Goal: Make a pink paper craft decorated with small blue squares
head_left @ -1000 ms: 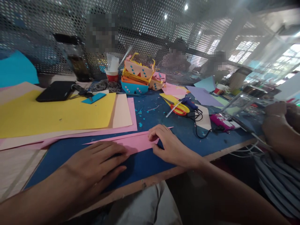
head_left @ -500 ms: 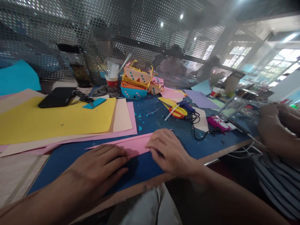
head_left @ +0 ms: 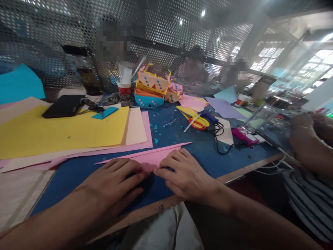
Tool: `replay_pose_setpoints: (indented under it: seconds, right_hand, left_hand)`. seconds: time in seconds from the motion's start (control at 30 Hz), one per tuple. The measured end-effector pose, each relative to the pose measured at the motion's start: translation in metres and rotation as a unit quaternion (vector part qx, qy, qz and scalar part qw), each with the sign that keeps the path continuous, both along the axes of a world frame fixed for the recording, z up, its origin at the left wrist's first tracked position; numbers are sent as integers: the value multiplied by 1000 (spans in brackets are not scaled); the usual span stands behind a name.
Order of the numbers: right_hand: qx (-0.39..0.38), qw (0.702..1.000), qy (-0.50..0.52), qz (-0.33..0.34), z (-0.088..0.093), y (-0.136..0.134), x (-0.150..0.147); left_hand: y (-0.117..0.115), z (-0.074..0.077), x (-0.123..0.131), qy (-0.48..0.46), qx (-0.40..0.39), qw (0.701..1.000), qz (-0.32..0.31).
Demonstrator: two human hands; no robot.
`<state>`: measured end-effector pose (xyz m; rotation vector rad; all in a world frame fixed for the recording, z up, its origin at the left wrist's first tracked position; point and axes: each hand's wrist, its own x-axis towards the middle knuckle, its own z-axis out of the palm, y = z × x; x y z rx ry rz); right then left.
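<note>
A folded strip of pink paper [head_left: 153,159] lies on the blue tabletop in front of me, a long crease running near its far edge. My left hand [head_left: 116,182] rests on its left part, fingers stretched out, holding it down against the table. Close beside it, the fingers of my right hand [head_left: 182,172] are curled and pressed at the near edge of the pink paper, thumb tucked under. The fingertips of both hands nearly meet. My palms hide the paper's near corners.
To the left, a phone [head_left: 63,106] and keys [head_left: 93,107] lie on stacked yellow paper [head_left: 65,130]. Folded paper crafts [head_left: 152,86] stand at the back by a red-and-white cup [head_left: 124,88]. Scissors [head_left: 196,123], a blue glue gun [head_left: 208,116] and its cable sit right; a person's arm [head_left: 303,137] is farther right.
My right hand has slid left and nearer to me along the pink paper, uncovering its right tip. My left hand has stayed nearly in place.
</note>
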<state>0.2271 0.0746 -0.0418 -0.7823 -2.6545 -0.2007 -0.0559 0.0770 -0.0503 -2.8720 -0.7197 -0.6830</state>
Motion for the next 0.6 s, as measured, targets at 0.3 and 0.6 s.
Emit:
replay_pose_setpoints:
  seconds: [0.3,0.6]
  right_hand:
    - [8,999,33,-41,-4,-6,22]
    - [-18,990,110,-86,-4,-7,35]
  left_hand:
    - [1,3,2,-24,15,1000,-13]
    - [2,3,0,-33,9,999,-14]
